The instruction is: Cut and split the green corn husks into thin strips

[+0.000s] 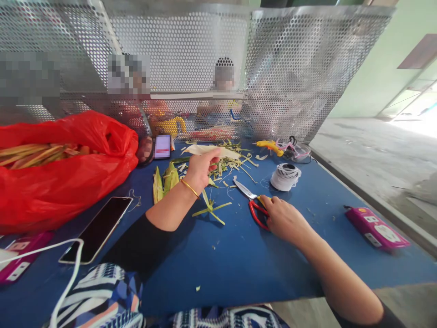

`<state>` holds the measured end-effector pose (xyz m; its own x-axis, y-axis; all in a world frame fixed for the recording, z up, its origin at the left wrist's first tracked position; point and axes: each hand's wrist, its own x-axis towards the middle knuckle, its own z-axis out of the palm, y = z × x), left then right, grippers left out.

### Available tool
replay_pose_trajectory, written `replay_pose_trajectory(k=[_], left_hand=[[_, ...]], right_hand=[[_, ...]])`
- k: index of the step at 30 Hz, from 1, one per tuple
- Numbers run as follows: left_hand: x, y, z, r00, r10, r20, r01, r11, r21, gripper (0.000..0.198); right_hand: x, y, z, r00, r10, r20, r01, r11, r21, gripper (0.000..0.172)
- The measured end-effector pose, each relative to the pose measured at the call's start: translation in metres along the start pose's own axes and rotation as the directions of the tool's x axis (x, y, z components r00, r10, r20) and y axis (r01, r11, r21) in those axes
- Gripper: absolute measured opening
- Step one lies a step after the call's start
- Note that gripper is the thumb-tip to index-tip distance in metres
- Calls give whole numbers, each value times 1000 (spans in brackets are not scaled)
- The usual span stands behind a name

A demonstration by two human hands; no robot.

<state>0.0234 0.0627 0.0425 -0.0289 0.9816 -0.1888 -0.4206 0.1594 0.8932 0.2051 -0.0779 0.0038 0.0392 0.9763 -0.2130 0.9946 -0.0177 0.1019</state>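
Observation:
My left hand [200,168], with a gold bangle at the wrist, is raised over the blue table [239,259] and pinches a pale strip of leaf [211,150]. My right hand [283,218] rests on the table with its fingers on the red handles of a pair of scissors [253,205], whose blades point up-left. Green and yellow leaf pieces [167,180] and trimmings [228,166] lie just beyond the left hand.
A red plastic bag [61,182] of leaf strips fills the left side. A phone [97,228] with a white cable, a spool of white thread [286,176], a yellow glue gun [269,146] and a magenta case [375,228] lie around. Perforated metal screens [293,68] stand behind, with people beyond them.

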Motion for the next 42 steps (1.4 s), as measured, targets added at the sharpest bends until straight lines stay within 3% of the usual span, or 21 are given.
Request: replay_pose_trajectory(k=[5,8,10,13,16,19,23,26,35,42], left_hand=[[-3,2,-1,1000,-12,15,13,1000,-21,18],[-4,4,-2,1000,-7,20,8,998,-56,15],[-3,5,-2,1000,-5,5,5,997,-73,12],[-3,6,-2,1000,5,-24,-6,997,-75,15],[-1,7,-3,999,8,-51,-13,996,-92,18],[-1,9,-3,998,3,-69,-12,992,-126,18],[-5,7,-1,999,7,-52,-14,992,-125,22],[-12,5,3,999,1,-44,-7,990,-143,19],[-30,-4,12,996,-86,27,90,952,-291,11],[-29,-1,11,999,-50,-2,47,946,-322,13]], right_hand=[[3,4,2,999,27,-19,-25,995,98,56],[1,6,7,996,40,-84,-11,947,322,68],[-1,5,13,991,40,-129,40,823,567,77],[-1,-4,21,974,28,-223,178,511,841,78],[2,-15,22,952,85,-295,263,271,926,66],[5,-23,13,953,104,-285,264,177,948,62],[6,-32,0,968,35,-247,238,161,958,60],[10,-40,-5,967,61,-249,234,182,955,59],[20,-49,-4,911,197,-362,265,394,880,55],[17,-47,0,923,193,-333,251,354,901,58]])
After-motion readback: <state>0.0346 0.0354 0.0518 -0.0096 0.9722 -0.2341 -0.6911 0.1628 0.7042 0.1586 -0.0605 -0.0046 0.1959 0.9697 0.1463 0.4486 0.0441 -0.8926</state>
